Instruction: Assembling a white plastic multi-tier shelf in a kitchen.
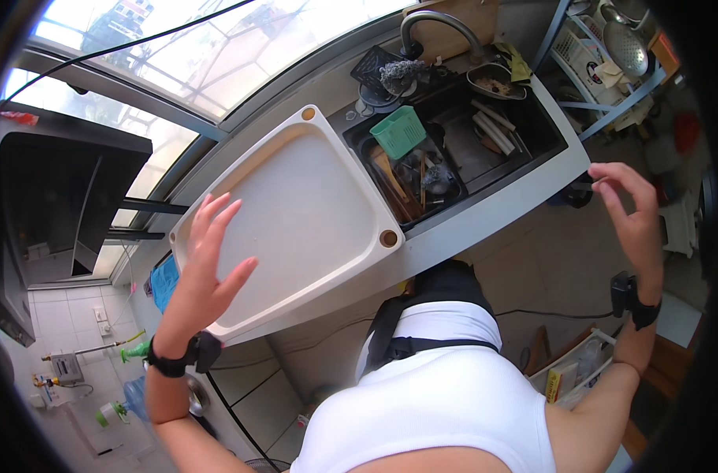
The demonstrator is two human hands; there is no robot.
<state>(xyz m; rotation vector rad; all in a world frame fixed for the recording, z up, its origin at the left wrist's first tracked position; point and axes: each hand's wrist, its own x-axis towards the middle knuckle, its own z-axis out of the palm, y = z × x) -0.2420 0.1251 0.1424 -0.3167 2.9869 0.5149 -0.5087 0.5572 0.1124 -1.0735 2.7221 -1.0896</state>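
Draining tray, cream-coloured, rectangular and with a raised rim, lies on the grey counter directly left of the sink. One round hole sits in its far corner and another in the near right corner, next to the sink edge. The tray surface is bare.

Left hand is held above the near left part of the tray, fingers spread and extended, palm facing the tray. It grasps nothing; whether the fingertips touch the tray surface cannot be told. A black wristband with a small device is strapped around the left wrist.

Sink is dark and set into the counter between the tray and the right end of the counter. Its left compartment holds a green basket and a cluster of wooden utensils. Its right compartment holds several pale sticks. A curved metal tap rises at the far edge of the sink.

Right hand is raised beyond the right end of the counter, well apart from the tray. Fingers are loosely curled, thumb and forefinger close together, holding nothing. A matching black band is strapped around the right wrist.
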